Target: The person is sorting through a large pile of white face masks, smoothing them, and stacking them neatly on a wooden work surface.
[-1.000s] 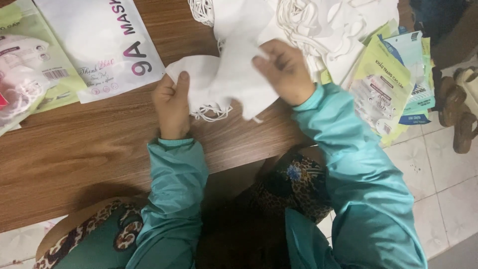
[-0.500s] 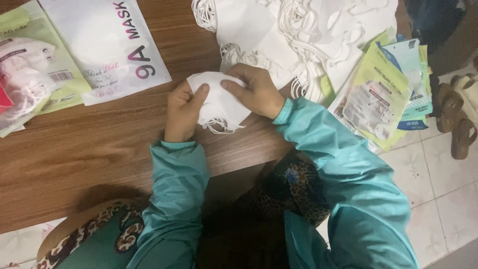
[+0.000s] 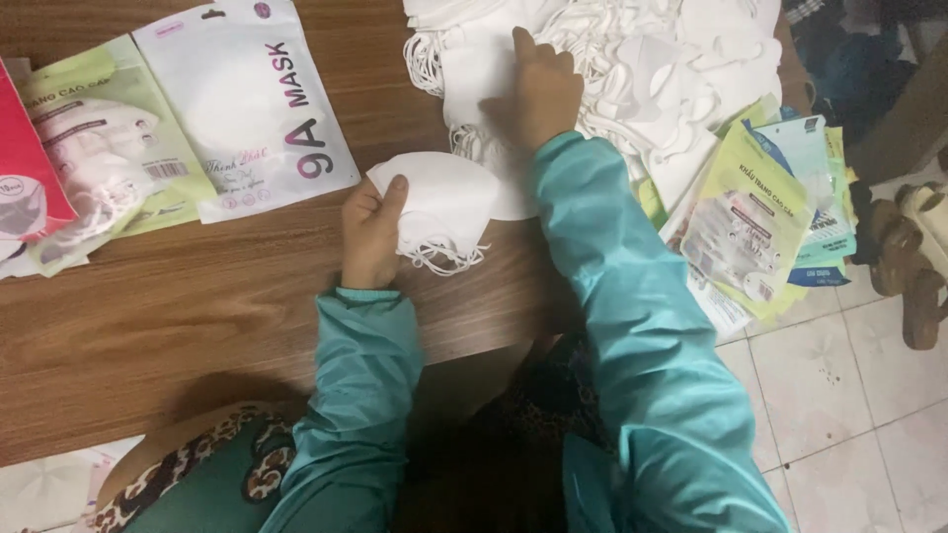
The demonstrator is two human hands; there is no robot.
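Note:
My left hand (image 3: 370,235) grips a folded white face mask (image 3: 434,202) just above the wooden table (image 3: 197,316), its ear loops dangling at the lower edge. My right hand (image 3: 543,94) reaches forward onto the pile of loose white masks (image 3: 642,59) at the table's far side, fingers pressed on a mask on top of the pile; whether it grips that mask I cannot tell. Both arms wear teal sleeves.
A white mask package (image 3: 252,109) lies at the far left, with green packaged masks (image 3: 99,168) and a red pack (image 3: 30,168) beside it. A stack of empty green and blue packages (image 3: 760,217) hangs over the table's right edge. Sandals (image 3: 918,266) stand on the tiled floor.
My right hand has let go of the folded mask and moved up to the pile. My left hand keeps the folded mask alone.

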